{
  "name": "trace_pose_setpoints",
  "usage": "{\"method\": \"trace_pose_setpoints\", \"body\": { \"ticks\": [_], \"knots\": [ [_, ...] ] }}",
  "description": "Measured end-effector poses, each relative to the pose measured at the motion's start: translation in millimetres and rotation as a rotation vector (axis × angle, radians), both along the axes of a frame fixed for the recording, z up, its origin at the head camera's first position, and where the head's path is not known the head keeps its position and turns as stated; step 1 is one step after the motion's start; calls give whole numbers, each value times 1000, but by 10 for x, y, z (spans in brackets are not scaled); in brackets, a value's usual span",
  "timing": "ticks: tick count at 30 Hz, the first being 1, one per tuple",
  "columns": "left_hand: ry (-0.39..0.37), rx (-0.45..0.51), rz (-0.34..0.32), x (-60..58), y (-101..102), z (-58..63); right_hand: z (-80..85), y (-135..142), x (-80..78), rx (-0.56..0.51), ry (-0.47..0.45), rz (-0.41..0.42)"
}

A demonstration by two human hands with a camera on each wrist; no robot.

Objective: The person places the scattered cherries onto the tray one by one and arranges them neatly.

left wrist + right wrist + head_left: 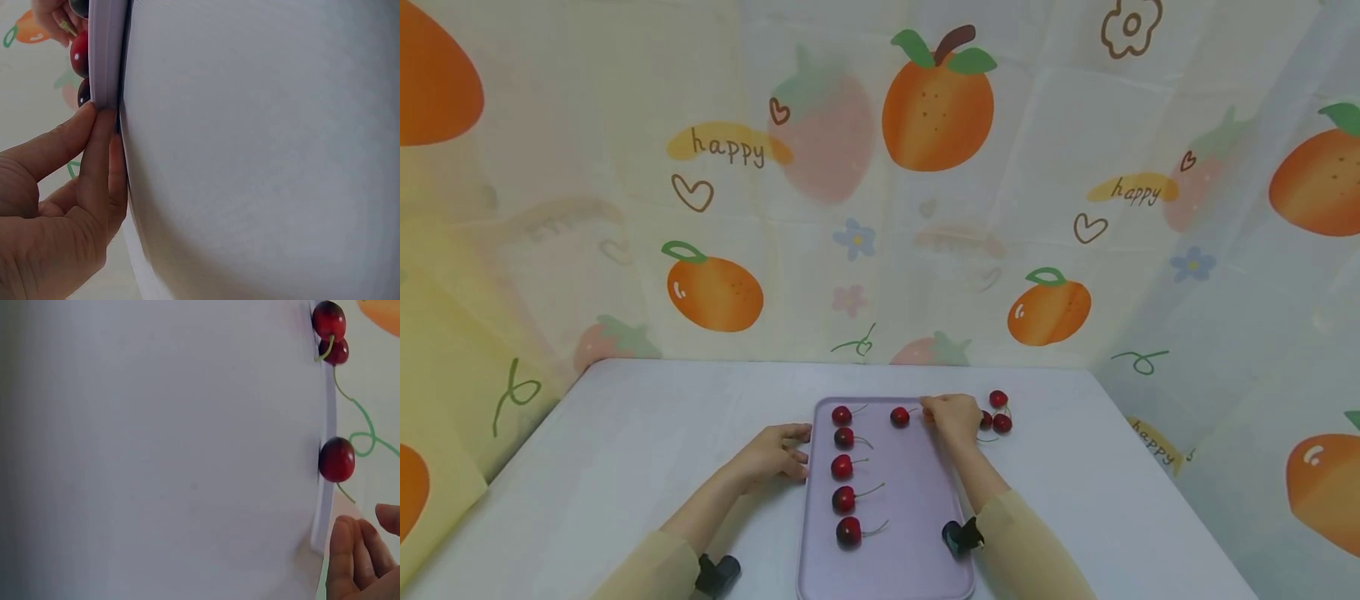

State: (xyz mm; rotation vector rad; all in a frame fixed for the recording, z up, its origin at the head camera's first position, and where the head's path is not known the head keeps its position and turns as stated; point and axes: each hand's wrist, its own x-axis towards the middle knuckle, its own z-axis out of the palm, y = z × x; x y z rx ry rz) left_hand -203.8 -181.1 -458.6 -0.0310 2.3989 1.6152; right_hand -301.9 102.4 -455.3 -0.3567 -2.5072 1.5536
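Note:
A lilac tray (917, 500) lies on the table. Down its left side several dark red cherries (843, 467) form a column, stems to the right. One more cherry (900, 417) sits near the tray's top right, its stem toward my right hand (953, 419). That hand is over the upper right rim; in the right wrist view its thumb (389, 519) stands apart from the fingers, nothing seen between them. My left hand (767, 457) is at the tray's left side. In the left wrist view its fingertips touch the tray's outer rim (105, 56), fingers fairly straight.
Loose cherries (1002, 423) lie on the white table (1045, 517) right of the tray, partly behind my right hand. The right wrist view shows one such cherry (337, 460) near the fingers. A fruit-printed cloth (850, 283) hangs behind the table.

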Motion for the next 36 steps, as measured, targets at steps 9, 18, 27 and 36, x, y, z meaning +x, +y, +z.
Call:
{"method": "trace_pose_setpoints", "body": {
  "ticks": [9,18,27,36],
  "knots": [
    [-1,-13,6,7,8,-8,68,139,-71,-258,-34,-15],
    [-4,-9,9,5,7,-5,305,398,-108,-396,-46,1],
    [-19,-10,14,-9,1,-21,325,733,-74,-347,-61,12],
    [-20,-8,19,3,10,13,325,931,-15,-301,-55,48]
  ]
}}
